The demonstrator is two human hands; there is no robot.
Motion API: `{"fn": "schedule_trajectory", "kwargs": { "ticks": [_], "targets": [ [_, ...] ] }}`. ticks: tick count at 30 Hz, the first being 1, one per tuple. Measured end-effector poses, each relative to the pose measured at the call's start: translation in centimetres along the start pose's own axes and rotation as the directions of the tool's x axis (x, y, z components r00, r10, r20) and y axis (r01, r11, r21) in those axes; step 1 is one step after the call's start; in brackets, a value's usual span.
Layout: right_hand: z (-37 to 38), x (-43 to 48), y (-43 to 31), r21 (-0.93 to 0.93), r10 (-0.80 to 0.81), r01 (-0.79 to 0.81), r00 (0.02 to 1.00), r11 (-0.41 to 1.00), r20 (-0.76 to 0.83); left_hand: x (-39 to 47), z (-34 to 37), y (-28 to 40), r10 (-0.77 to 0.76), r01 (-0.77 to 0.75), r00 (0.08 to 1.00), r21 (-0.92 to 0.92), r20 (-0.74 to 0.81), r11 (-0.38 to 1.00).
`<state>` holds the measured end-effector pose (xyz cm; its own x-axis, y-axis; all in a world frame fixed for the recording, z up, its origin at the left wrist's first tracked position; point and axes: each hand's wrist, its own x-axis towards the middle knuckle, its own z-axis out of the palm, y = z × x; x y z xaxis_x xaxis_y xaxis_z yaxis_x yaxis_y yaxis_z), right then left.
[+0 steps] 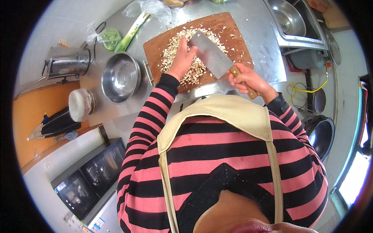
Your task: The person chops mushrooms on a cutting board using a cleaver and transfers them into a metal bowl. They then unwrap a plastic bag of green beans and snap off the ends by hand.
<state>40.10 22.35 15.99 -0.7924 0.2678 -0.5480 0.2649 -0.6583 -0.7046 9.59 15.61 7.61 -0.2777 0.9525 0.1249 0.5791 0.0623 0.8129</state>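
My right hand (251,78) grips the wooden handle (235,70) of a Chinese cleaver. Its broad steel blade (210,54) slants up to the left over a heap of finely chopped pale and brown pieces (195,71), perhaps mushroom. Beside the blade's left edge is my left hand (184,59), thumb and fingers apart, holding nothing I can see. Whether its thumb touches the blade I cannot tell. Under the heap lies a brown cutting board (157,49) with a metal handle (148,72) at its left side. Loose bits are scattered over the board's right part.
Left of the board stands a steel bowl (121,78) on the steel table (259,29). Leeks or scallions (131,33), bagged greens (110,39) and a plastic bag (153,10) lie behind it. A lidded metal pot (68,62) is far left; a sink (300,40) is right.
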Motion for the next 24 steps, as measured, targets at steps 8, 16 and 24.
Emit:
{"fn": "schedule_trajectory", "kwargs": {
  "ticks": [8,16,24],
  "targets": [
    [0.5,-1.1,1.7,-0.973,-0.574,0.087,0.817,0.214,-0.053,0.1,-4.6,0.6,-0.128,0.100,0.948,-0.109,-0.290,0.989],
    [3.0,2.3,2.4,-0.980,-0.593,0.199,0.792,0.030,0.143,-2.9,1.8,9.5,0.287,-0.176,0.897,-0.322,0.337,0.930],
    [4.1,2.5,2.9,-0.962,-0.530,0.192,0.804,-0.196,0.269,-3.4,2.1,6.2,0.291,-0.250,0.830,-0.148,0.476,0.957]
  ]
}}
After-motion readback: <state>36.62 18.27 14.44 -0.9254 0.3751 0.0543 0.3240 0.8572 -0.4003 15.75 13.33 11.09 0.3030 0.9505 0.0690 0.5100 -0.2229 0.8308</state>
